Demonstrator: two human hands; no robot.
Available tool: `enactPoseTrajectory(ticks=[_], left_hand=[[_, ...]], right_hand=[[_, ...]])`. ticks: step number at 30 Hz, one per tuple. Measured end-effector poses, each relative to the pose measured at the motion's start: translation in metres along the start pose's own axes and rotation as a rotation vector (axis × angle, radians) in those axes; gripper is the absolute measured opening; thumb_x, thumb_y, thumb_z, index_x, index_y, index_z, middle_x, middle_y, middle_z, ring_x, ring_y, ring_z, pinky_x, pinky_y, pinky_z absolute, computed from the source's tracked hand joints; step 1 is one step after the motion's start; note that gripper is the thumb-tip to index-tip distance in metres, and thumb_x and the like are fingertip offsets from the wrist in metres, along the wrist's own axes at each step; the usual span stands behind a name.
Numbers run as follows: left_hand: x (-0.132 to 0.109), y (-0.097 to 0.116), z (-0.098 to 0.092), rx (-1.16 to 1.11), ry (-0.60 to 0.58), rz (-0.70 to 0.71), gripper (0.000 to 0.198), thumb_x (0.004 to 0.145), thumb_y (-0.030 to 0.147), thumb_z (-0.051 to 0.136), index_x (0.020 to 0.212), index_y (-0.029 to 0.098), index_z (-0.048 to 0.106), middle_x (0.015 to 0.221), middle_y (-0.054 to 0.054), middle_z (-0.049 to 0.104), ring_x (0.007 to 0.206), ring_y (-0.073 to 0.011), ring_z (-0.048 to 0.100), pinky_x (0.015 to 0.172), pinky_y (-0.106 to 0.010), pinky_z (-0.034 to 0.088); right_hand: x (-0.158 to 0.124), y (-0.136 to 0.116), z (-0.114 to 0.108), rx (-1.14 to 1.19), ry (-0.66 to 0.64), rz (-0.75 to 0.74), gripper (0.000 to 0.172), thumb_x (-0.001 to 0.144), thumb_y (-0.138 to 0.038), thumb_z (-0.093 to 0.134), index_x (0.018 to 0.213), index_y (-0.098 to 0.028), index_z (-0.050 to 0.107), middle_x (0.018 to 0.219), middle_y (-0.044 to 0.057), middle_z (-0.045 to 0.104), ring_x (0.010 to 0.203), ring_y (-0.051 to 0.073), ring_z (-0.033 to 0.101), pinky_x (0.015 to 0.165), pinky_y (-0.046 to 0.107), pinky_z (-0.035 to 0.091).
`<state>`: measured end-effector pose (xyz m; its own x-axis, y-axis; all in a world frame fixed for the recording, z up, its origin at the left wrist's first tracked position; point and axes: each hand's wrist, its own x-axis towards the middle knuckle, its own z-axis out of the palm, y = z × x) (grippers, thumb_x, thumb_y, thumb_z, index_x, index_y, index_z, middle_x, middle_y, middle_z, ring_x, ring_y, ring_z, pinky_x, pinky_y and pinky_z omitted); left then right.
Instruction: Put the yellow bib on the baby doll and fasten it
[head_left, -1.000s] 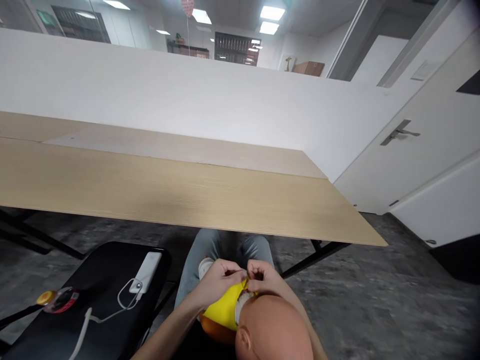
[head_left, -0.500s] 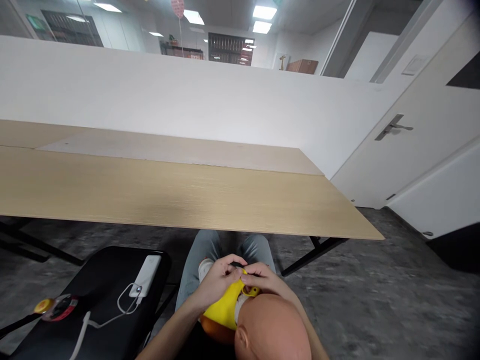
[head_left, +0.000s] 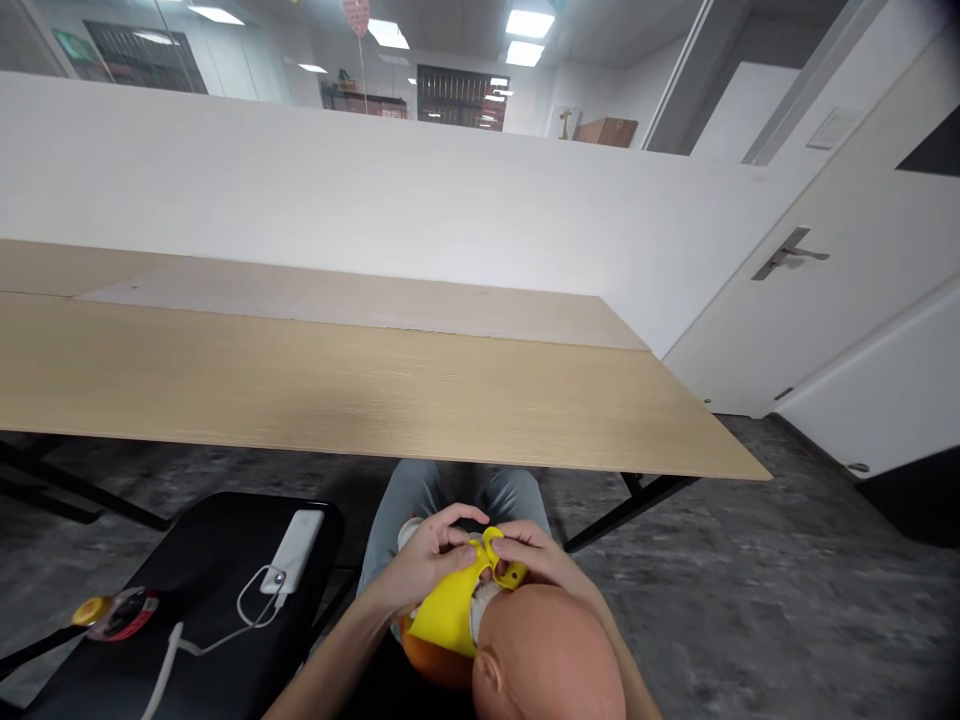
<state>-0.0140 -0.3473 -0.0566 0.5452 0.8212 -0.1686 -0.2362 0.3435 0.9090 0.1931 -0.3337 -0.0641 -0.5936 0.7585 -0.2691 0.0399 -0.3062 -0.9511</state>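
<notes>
Since half a second ago the yellow strap ends have come up from between the fingers and now curl into a loop above the doll, while both hands stay close together. Just beyond the doll's bald head lies the yellow bib, draped against its neck on the person's lap. From the left of the doll, the left hand pinches one strap, fingers curled over it. At the doll's right, the right hand pinches the other strap end between thumb and fingertips. Beyond the doll, jeans run under the near edge of a long wooden table. Left of the doll stands a black chair carrying a white power bank with its cable
</notes>
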Motion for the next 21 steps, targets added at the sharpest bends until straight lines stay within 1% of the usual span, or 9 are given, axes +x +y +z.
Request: enactPoseTrajectory(ticks=[4,8,11,16,18,21], left_hand=[[-0.003,0.002,-0.002,-0.004,-0.02,-0.006,0.042,0.082,0.034,0.073,0.118,0.017,0.058,0.09,-0.01,0.075,0.074,-0.0159,0.068,0.066,-0.023,0.048],[-0.004,0.005,-0.002,-0.004,-0.03,-0.019,0.047,0.082,0.031,0.073,0.124,0.019,0.055,0.095,-0.009,0.075,0.078,-0.0158,0.068,0.069,-0.024,0.047],[-0.005,0.003,-0.003,-0.004,-0.038,-0.01,0.049,0.082,0.031,0.073,0.126,0.02,0.054,0.098,-0.009,0.074,0.081,-0.0165,0.067,0.071,-0.025,0.047],[-0.006,0.0,-0.005,-0.019,-0.051,0.002,0.056,0.083,0.029,0.071,0.134,0.023,0.048,0.096,-0.007,0.072,0.082,-0.0166,0.066,0.071,-0.026,0.045],[-0.007,0.001,-0.005,-0.03,-0.054,0.003,0.059,0.083,0.028,0.071,0.136,0.024,0.046,0.096,-0.006,0.071,0.082,-0.0164,0.066,0.071,-0.026,0.045],[-0.006,0.001,-0.005,-0.03,-0.056,0.007,0.061,0.083,0.029,0.071,0.138,0.025,0.045,0.094,-0.005,0.07,0.081,-0.016,0.065,0.071,-0.025,0.044]], right_hand=[[-0.002,-0.006,0.005,0.032,0.017,0.032,0.024,0.084,-0.041,0.065,0.078,-0.019,0.073,0.078,0.006,0.068,0.07,0.014,0.059,0.065,0.024,0.043],[-0.003,-0.009,0.008,0.067,0.115,0.05,0.023,0.079,-0.042,0.07,0.076,-0.019,0.072,0.075,0.006,0.066,0.069,0.014,0.058,0.066,0.025,0.043],[-0.005,-0.009,0.011,0.057,0.16,0.049,0.025,0.076,-0.043,0.072,0.074,-0.019,0.071,0.073,0.006,0.065,0.07,0.015,0.058,0.068,0.026,0.043],[-0.007,-0.005,0.013,0.135,0.253,0.078,0.028,0.07,-0.048,0.075,0.073,-0.021,0.069,0.074,0.005,0.061,0.076,0.019,0.06,0.073,0.032,0.046],[-0.006,-0.002,0.012,0.129,0.234,0.077,0.028,0.071,-0.049,0.074,0.074,-0.021,0.068,0.073,0.004,0.06,0.074,0.019,0.059,0.073,0.032,0.045],[-0.002,-0.001,0.008,0.068,0.163,0.054,0.028,0.076,-0.047,0.069,0.072,-0.02,0.066,0.071,0.004,0.059,0.068,0.016,0.054,0.066,0.029,0.041]])
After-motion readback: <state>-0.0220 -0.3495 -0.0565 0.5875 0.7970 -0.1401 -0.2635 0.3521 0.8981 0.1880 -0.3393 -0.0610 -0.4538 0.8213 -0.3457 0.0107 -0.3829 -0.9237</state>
